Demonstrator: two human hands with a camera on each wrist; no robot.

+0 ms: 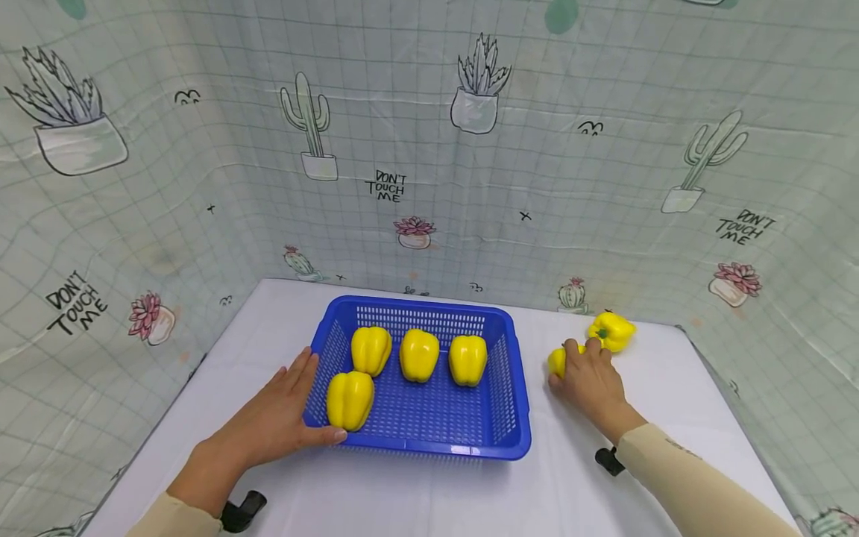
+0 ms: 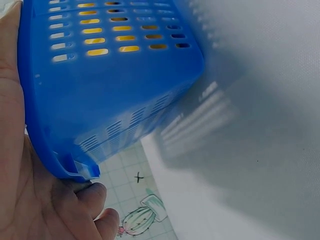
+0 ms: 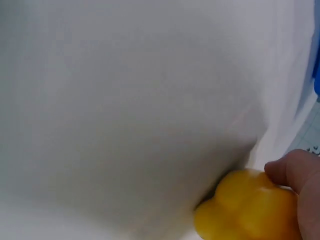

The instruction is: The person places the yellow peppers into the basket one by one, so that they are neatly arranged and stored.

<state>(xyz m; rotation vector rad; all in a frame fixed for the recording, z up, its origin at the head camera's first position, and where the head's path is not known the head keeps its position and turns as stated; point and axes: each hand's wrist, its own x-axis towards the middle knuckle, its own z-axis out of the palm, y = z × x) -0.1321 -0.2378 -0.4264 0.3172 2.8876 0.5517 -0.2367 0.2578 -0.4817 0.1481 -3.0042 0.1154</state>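
A blue plastic basket (image 1: 470, 450) with slotted sides sits on the white table, bearing several yellow bell peppers (image 1: 419, 356). My left hand (image 1: 271, 418) rests on its left side, fingers extended along the left rim and thumb on the front rim. Up close in the left wrist view, the palm and fingers lie against the basket (image 2: 100, 95) at its rim. To the right of the basket, my right hand (image 1: 593, 384) grips another yellow bell pepper (image 1: 556, 362), mostly hidden under the fingers. The right wrist view shows the thumb pressed to this pepper (image 3: 250, 210) near the white cloth.
One more yellow bell pepper (image 1: 612, 332) with a green stem lies just beyond the right hand. A grid-patterned curtain (image 1: 429, 149) with cactus drawings hangs behind and on both sides of the table (image 1: 416, 496). Black straps show at both wrists.
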